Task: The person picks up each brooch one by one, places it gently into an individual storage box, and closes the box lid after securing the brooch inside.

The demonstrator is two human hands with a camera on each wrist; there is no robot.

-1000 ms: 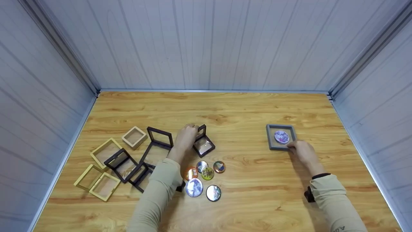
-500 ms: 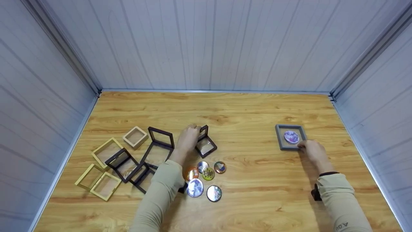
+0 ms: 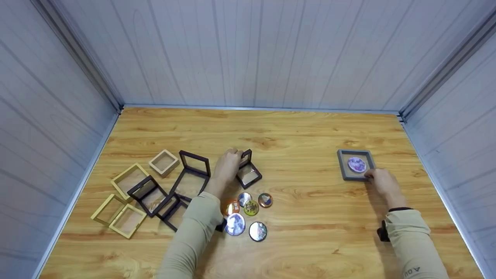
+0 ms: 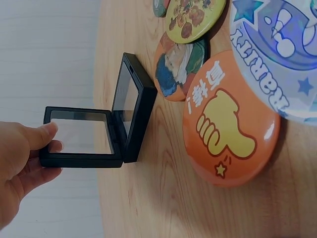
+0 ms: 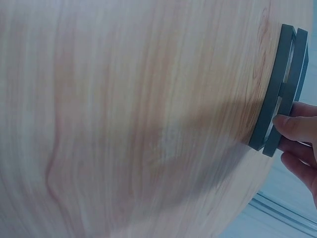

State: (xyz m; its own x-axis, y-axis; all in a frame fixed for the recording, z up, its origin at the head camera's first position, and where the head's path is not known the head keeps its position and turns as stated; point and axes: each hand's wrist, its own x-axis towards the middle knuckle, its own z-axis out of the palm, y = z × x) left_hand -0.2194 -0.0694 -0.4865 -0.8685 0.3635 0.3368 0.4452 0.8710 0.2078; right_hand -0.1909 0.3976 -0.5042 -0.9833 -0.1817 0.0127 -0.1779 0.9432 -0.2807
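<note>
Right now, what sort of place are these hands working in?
Probably a small enclosed recording booth: a wood-grain table boxed in by pale panelled walls on three sides. Laid out on it are display frames and pin badges, like a prepared workstation.

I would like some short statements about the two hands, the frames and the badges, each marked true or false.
1. The left hand holds the raised lid of the black frame. True.
2. The gray frame is empty. False: a purple badge sits inside.
3. The right hand touches the gray frame's near corner. True.
4. The orange badge lies inside the black frame. False: it lies on the table beside it.
</note>
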